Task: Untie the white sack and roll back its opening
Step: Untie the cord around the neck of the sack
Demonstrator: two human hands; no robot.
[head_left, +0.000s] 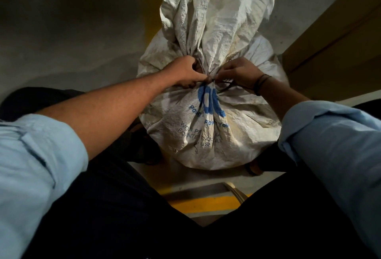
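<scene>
A full white woven sack [208,130] with blue print stands on the floor between my knees. Its neck is gathered and bound by a dark cord [225,85], and the loose top of the sack flops away from me. My left hand [186,72] pinches the bunched neck at the knot from the left. My right hand [239,73], with a dark band on its wrist, pinches the cord at the knot from the right. The knot itself is mostly hidden by my fingers.
Grey concrete floor [82,31] lies around the sack, with yellow painted lines beyond it [151,11] and near me [206,202]. A brown box or panel [338,38] stands at the right. My dark-trousered legs flank the sack closely.
</scene>
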